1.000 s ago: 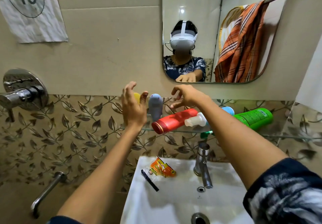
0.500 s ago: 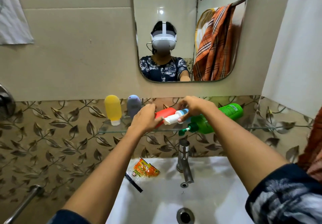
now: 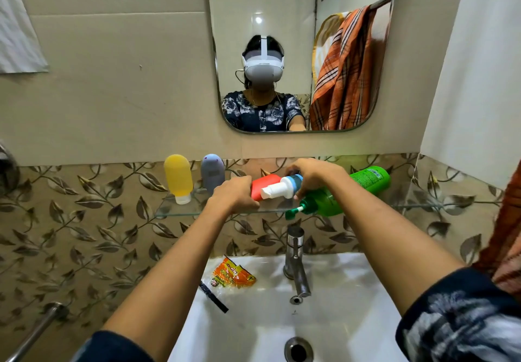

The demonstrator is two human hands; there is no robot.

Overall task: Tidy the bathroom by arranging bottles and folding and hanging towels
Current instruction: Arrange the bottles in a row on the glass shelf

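On the glass shelf (image 3: 180,213) the yellow bottle (image 3: 178,177) and grey bottle (image 3: 212,173) stand upright at the left, while the left hand (image 3: 235,196) grips the lying red bottle (image 3: 265,187), the right hand (image 3: 313,174) curls its fingers round the white bottle (image 3: 279,188), the green bottle (image 3: 349,192) lies at the right, and the towels are not yet folded.

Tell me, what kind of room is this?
It looks like a bathroom. There is a white sink with a metal tap, a mirror on the tiled wall above it, and a glass shelf holding bottles such as the yellow bottle.
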